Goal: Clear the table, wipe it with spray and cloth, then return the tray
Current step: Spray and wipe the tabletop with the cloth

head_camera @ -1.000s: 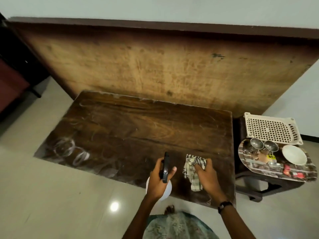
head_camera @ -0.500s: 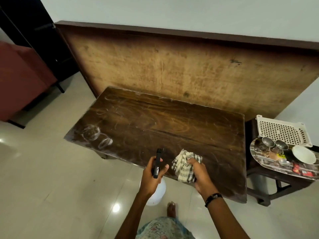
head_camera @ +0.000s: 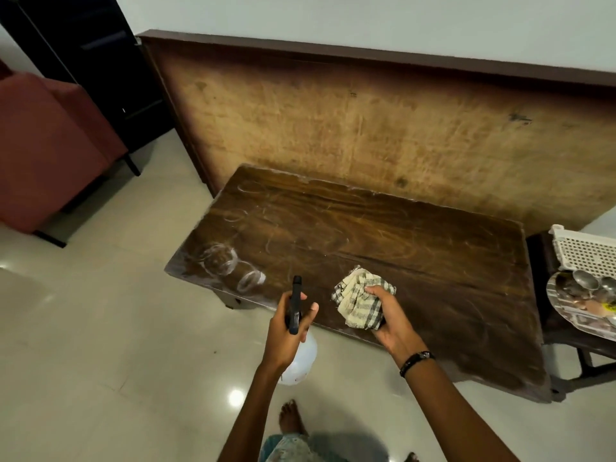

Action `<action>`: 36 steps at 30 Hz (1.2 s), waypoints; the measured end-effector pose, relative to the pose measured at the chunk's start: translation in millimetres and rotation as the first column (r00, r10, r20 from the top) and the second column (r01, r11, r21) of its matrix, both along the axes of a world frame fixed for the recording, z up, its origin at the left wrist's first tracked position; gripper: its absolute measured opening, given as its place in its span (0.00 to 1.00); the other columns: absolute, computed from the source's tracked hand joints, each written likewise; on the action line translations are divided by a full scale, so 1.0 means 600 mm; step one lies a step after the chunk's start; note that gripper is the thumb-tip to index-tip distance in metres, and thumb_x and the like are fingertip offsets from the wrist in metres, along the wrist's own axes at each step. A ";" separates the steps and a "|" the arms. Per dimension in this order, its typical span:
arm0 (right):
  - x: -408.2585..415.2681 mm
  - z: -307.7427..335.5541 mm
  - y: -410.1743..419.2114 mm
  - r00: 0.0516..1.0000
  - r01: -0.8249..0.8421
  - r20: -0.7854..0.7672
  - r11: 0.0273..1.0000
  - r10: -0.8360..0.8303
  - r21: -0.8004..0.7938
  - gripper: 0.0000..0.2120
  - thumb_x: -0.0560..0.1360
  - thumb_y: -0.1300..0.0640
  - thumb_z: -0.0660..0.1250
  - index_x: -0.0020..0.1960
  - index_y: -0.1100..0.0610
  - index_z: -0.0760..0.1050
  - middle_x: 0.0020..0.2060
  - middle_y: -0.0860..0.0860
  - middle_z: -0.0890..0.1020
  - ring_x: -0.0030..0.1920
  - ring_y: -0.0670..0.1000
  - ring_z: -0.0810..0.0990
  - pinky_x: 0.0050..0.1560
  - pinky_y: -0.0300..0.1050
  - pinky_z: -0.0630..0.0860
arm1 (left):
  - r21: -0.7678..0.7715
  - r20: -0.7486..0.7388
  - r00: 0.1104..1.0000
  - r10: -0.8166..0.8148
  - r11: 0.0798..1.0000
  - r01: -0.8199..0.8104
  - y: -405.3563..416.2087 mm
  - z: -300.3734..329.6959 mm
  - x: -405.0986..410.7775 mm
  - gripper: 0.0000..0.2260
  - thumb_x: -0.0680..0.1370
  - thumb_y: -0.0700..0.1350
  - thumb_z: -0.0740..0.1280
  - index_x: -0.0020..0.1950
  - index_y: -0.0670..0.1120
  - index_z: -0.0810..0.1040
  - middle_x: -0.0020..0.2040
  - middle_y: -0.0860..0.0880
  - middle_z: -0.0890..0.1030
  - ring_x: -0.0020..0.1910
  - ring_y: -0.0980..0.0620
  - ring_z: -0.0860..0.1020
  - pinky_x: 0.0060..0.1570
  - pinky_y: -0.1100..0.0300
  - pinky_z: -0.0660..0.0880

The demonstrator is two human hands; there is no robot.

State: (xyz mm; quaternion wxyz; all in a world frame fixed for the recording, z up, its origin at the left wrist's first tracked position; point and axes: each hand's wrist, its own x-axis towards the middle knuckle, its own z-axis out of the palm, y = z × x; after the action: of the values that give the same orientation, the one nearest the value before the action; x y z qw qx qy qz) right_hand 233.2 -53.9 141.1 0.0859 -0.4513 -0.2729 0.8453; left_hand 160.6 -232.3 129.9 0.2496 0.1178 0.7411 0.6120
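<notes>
Seen from above, a red upholstered armchair (head_camera: 46, 145) is standing at the far left on a pale glossy tiled floor (head_camera: 83, 328). Right of it, a dark rectangular wooden table (head_camera: 383, 248) is sitting against a large tan wooden board (head_camera: 366, 128) leaning on the wall; whitish ring marks (head_camera: 230, 265) are showing near the table's left corner. The person's left hand (head_camera: 290, 328) is gripping the black trigger head of a white plastic spray bottle (head_camera: 300, 360), holding it upright just off the table's near edge. The right hand (head_camera: 388, 316) is clutching a crumpled green-and-cream checked cloth (head_camera: 361, 301) over the table's near edge. At the far right, a patterned oval tray (head_camera: 580, 311) carrying what look like small steel bowls is resting on a dark side stool (head_camera: 546, 335), beside a white perforated plastic basket (head_camera: 586, 250).
</notes>
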 end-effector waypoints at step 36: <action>-0.512 -0.120 -0.234 0.921 -0.291 0.285 0.956 0.266 0.047 0.13 0.77 0.57 0.66 0.60 0.60 0.77 0.50 0.58 0.84 0.48 0.56 0.84 0.49 0.52 0.81 | -0.330 0.005 0.999 0.034 0.944 -0.031 -0.277 -0.144 -0.489 0.16 0.76 0.51 0.68 0.61 0.50 0.75 0.30 0.46 0.75 0.30 0.51 0.74 0.33 0.65 0.69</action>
State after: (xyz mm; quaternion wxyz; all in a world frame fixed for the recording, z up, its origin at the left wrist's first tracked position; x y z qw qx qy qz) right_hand -73.8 -194.3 69.0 -0.0541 -0.5168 -0.3805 0.7650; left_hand -132.7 -398.5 43.4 0.2596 0.0589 0.8335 0.4842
